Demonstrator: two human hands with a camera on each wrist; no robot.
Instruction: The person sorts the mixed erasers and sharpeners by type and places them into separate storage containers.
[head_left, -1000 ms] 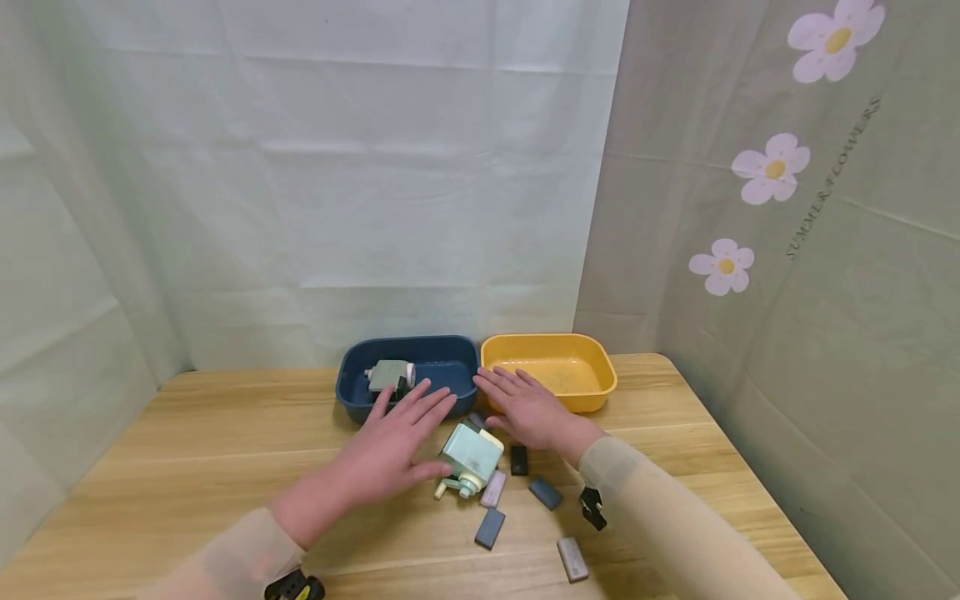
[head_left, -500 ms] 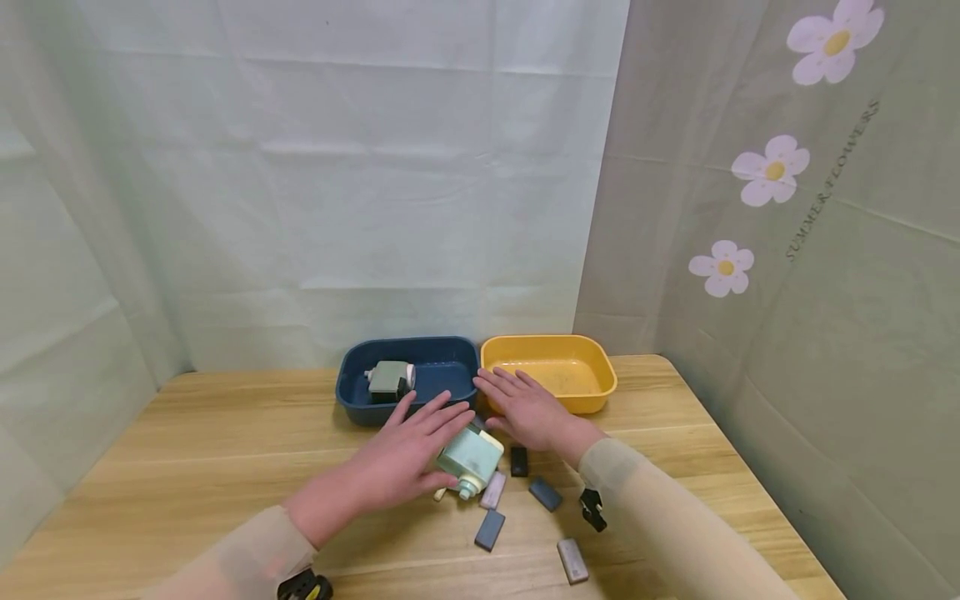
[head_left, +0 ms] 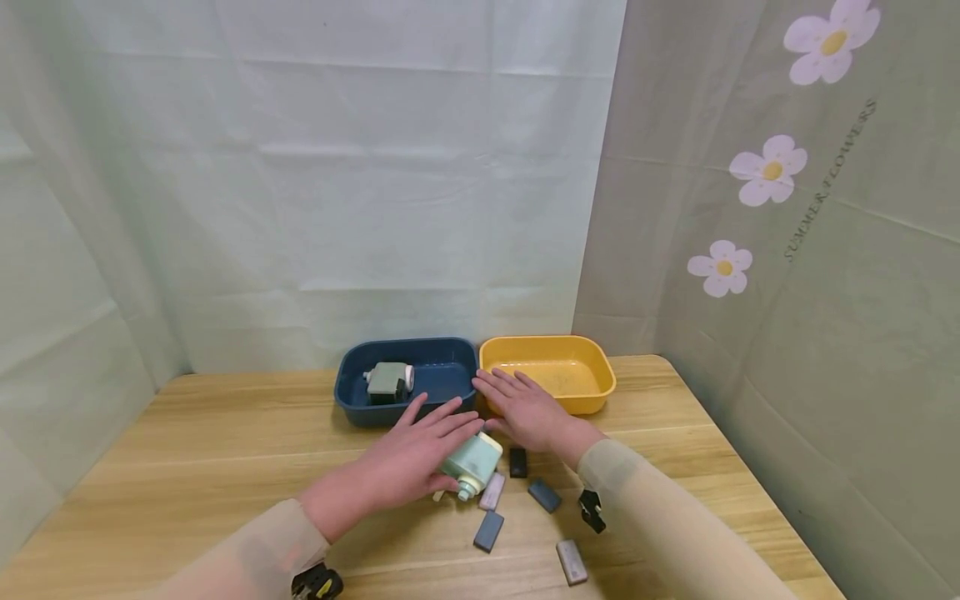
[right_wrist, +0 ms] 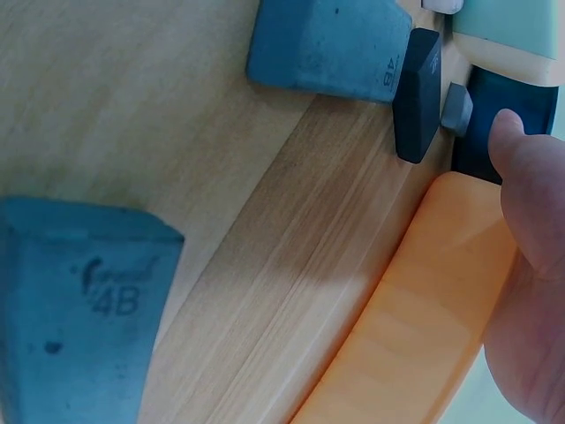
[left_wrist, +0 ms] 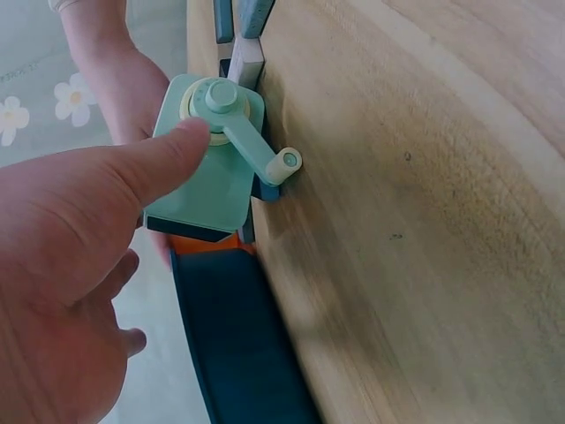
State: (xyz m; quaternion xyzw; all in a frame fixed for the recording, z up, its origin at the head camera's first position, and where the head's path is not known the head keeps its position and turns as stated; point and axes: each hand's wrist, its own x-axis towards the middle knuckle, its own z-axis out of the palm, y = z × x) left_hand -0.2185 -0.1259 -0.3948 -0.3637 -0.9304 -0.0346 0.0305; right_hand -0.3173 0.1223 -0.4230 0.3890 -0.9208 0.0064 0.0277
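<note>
A mint-green crank pencil sharpener lies on the table in front of the two bins. My left hand is over its left side with fingers straight and spread. In the left wrist view the left thumb overlaps the face of the sharpener, near its crank handle. My right hand has its fingers stretched out at the near left corner of the yellow bin, holding nothing. In the right wrist view only its thumb side shows, beside the bin.
A navy bin holds a grey-green sharpener. Several erasers lie around, among them a black one, a lilac one, a grey one and a blue one marked 4B. Cloth walls stand behind.
My left hand has moved to the right, from beside the mint-green pencil sharpener to over its left part, covering more of it. The right hand has stayed in place.
</note>
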